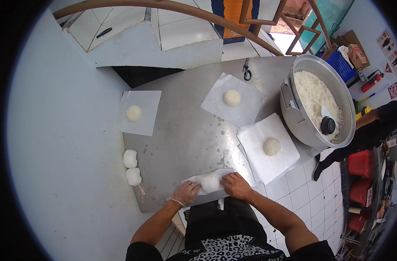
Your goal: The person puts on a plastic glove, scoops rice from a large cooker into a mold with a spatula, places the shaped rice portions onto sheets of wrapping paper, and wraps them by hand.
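Note:
At the near edge of the metal table [181, 130], a white paper packet [210, 182] lies between my two hands. My left hand [186, 192], in a clear plastic glove, has its fingers closed on the packet's left end. The bare right hand [236, 185] grips the right end. Rice mounds sit on paper: one [272, 147] on a paper stack [268, 169] at the right, one [232, 98] on a sheet [213, 98] farther back, one [134, 113] on a sheet [141, 126] at the left. What is inside the packet is hidden.
A big metal pot [294, 117] of rice with a black-knobbed scoop [327, 125] stands at the right. Scissors [247, 70] lie at the back. Two white wrapped bundles [133, 176] sit by the left wall. Another person [372, 130] stands beyond the pot. A brown railing [185, 8] crosses behind.

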{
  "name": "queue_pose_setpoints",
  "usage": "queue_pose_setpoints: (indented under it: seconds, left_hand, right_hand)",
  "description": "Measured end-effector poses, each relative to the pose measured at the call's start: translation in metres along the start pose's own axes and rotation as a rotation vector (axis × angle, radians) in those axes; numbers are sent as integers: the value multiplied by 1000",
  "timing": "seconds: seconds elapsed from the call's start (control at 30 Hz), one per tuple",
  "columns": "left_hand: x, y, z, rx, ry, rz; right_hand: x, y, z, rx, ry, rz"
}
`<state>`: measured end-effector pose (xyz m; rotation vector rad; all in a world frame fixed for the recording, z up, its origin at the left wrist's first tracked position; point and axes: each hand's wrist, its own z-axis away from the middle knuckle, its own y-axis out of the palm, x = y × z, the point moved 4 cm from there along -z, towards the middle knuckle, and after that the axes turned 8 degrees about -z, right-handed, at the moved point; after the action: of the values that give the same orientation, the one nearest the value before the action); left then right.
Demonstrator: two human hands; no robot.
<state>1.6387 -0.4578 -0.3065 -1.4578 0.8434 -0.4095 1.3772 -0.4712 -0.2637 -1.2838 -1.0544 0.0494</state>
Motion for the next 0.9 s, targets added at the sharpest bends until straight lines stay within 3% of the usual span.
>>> queue_pose_setpoints:
  seconds: [0.1, 0.2, 0.3, 0.4, 0.5, 0.6, 0.7, 0.9]
  left_hand:
    - [-24, -34, 0, 62, -173, -34]
    - [-14, 0, 7, 40, -100, -123]
    - [-3, 16, 7, -40, -150, -90]
    - [3, 8, -8, 44, -293, 80]
    - [-1, -18, -19, 103, -751, 291]
    - [-3, -26, -25, 138, -771, 301]
    - [4, -15, -22, 20, -730, 245]
    - [14, -7, -29, 79, -1050, 304]
  right_hand:
    - [8, -3, 5, 12, 6, -15]
    - [-8, 12, 7, 95, 16, -20]
    - [-11, 4, -8, 191, 169, -98]
    - [-17, -4, -26, 183, 498, -245]
    - [-26, -5, -38, 131, 586, -322]
    - [-23, -6, -45, 150, 594, -231]
    - [-15, 6, -42, -47, 393, -38]
    - [-6, 25, -22, -175, 123, 60]
